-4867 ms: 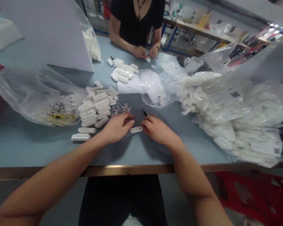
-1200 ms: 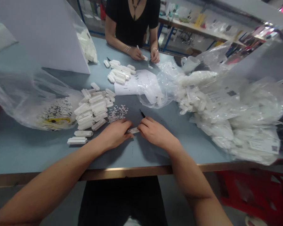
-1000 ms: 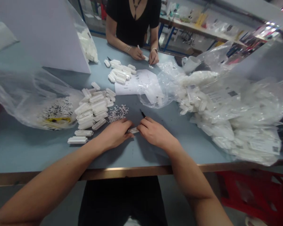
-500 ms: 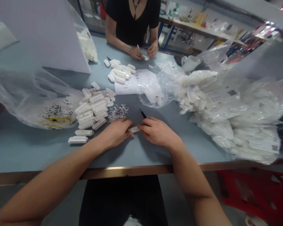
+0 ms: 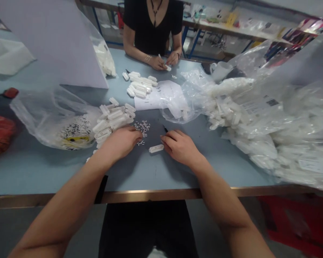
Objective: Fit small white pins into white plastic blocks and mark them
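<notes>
My left hand (image 5: 123, 142) reaches over the scattered small white pieces (image 5: 143, 127), its fingers drawn together at their near edge. Whether a piece is between those fingertips I cannot make out. A flat white plastic part (image 5: 156, 148) with a printed or slotted face lies on the table between my hands. Close to its right end are the fingertips of my right hand (image 5: 179, 146), which is closed around a slim black pen-like tool (image 5: 165, 129) whose tip points away from me. Behind my left hand is a pile of similar white plastic parts (image 5: 115, 116).
A clear bag (image 5: 76, 130) of tiny black and white pieces lies left. Large bags of white parts (image 5: 269, 136) fill the right. Opposite, a person's hands (image 5: 164, 63) work by another white pile (image 5: 141, 86) and a paper sheet (image 5: 150, 102). A white panel (image 5: 56, 46) stands at left.
My left hand has left the white plastic part and moved left and away from me to the small pieces. The part now lies in plain view near my right fingers. The view has shifted slightly.
</notes>
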Motion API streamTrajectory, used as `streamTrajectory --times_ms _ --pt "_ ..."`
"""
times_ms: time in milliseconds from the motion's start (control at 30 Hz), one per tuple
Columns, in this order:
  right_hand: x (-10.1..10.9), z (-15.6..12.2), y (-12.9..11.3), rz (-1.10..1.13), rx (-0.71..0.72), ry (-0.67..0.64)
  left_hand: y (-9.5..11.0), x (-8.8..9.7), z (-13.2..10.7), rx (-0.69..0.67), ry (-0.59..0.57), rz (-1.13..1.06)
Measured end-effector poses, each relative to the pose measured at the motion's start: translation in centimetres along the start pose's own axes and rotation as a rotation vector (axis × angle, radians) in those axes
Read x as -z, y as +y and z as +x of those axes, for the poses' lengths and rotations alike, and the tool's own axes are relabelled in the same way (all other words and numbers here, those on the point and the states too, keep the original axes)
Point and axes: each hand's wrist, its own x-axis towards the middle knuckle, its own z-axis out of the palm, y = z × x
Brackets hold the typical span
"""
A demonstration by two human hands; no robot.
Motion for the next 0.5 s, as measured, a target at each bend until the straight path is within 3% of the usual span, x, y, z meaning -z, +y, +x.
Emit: streamTrajectory --times_ms 200,333,500 --pt "0.0 0.0 0.1 0.009 -0.012 -0.010 1.5 -0.3 -0.4 -0.164 -0.148 0.132" --pt "-0.1 0.1 0.1 0.013 -0.013 -0.023 1.3 -0.5 -0.7 -0.164 -0.055 0.248" --pt "0.0 0.2 -0.1 0.045 -0.019 -0.035 1.9 -0.5 -0.9 -0.041 -0.008 0.233"
